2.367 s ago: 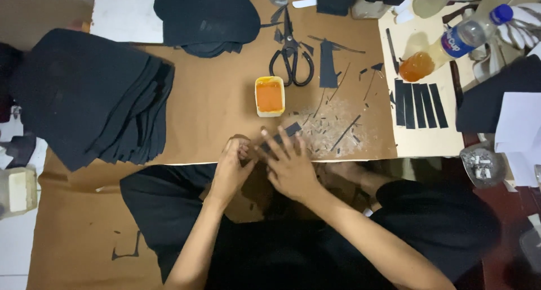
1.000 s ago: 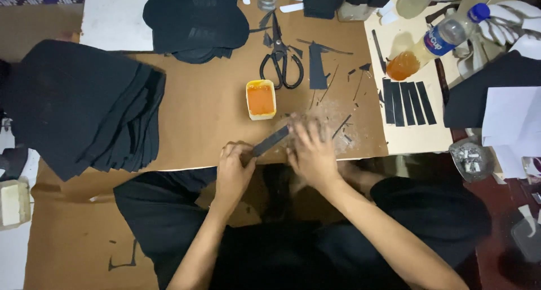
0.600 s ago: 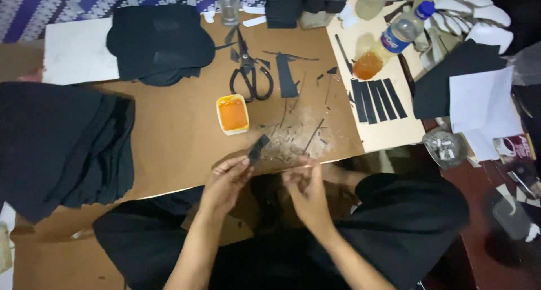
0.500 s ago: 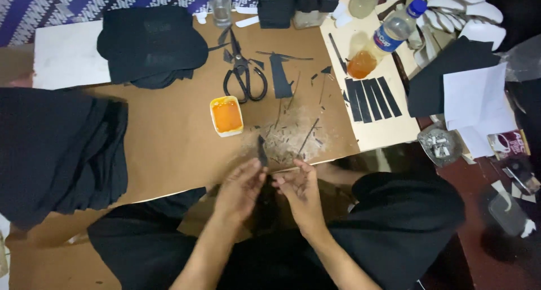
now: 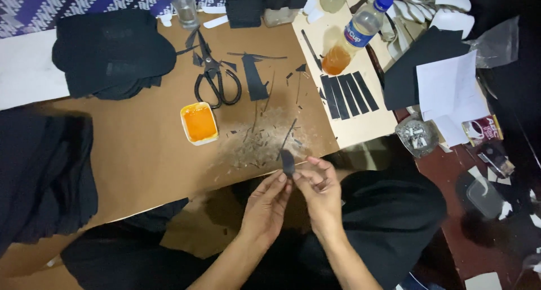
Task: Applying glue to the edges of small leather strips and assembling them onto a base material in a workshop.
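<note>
My left hand [image 5: 266,202] and my right hand [image 5: 320,189] meet just off the near edge of a brown board [image 5: 146,138]. Both pinch a small black strip [image 5: 288,162] that stands upright between their fingertips. Right behind the strip, the board is strewn with thin black offcuts [image 5: 256,143]. A small white tub of orange glue [image 5: 199,123] sits to the left of the offcuts. Black scissors [image 5: 216,78] lie farther back.
Several cut black strips [image 5: 349,95] lie on a pale board at the right, beside a plastic bottle [image 5: 355,33]. Stacks of black pieces [image 5: 110,53] sit at the back left and far left [image 5: 42,177]. White papers [image 5: 451,93] and a glass ashtray [image 5: 416,136] are on the right.
The black strip lay flat on the board under both hands; now it is lifted off and held upright between the fingertips. The camera view has shifted right and back.
</note>
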